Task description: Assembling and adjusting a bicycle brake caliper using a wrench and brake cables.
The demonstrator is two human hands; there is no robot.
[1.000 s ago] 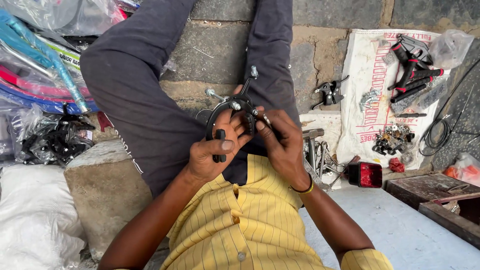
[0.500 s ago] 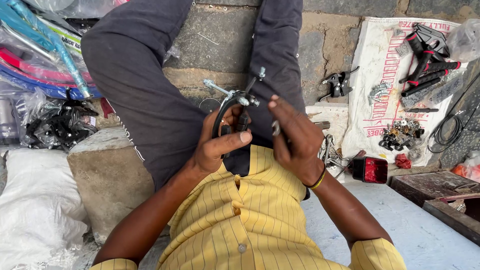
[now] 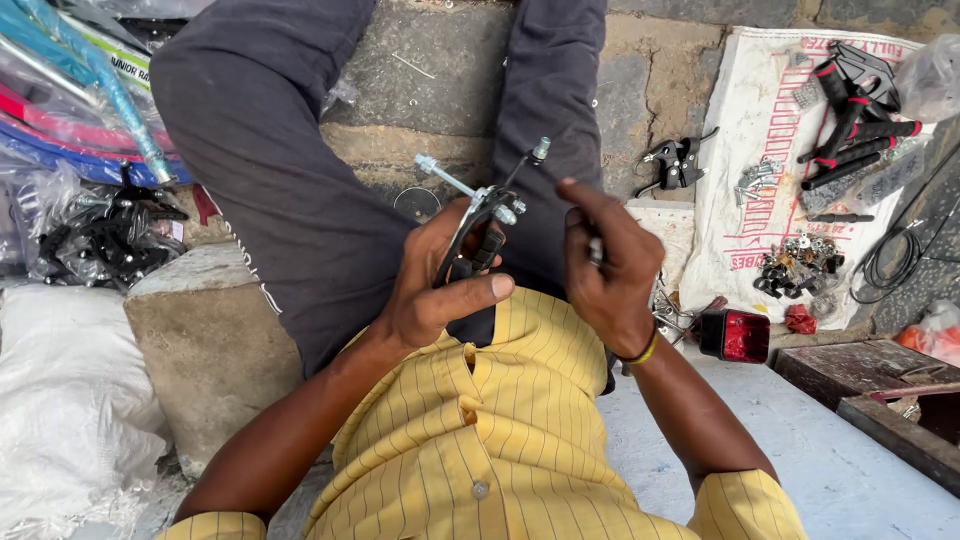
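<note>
- Brake caliper point(image 3: 478, 232), frame centre: held by left hand point(image 3: 435, 285), fingers wrapped around its black arms.
- Right hand point(image 3: 608, 268): fingers pinched on a small part, barely visible.
- Caliper likely stiff, light metal; best gripped by the arms.

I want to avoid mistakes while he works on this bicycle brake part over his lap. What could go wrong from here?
1. The brake caliper is pinched only by the left hand, above the lap; it might slip and fall to the stone floor.
2. The right hand seems to hold a small metal piece; if dropped, it may be hard to find among the loose small parts on the white sack nearby.
</note>
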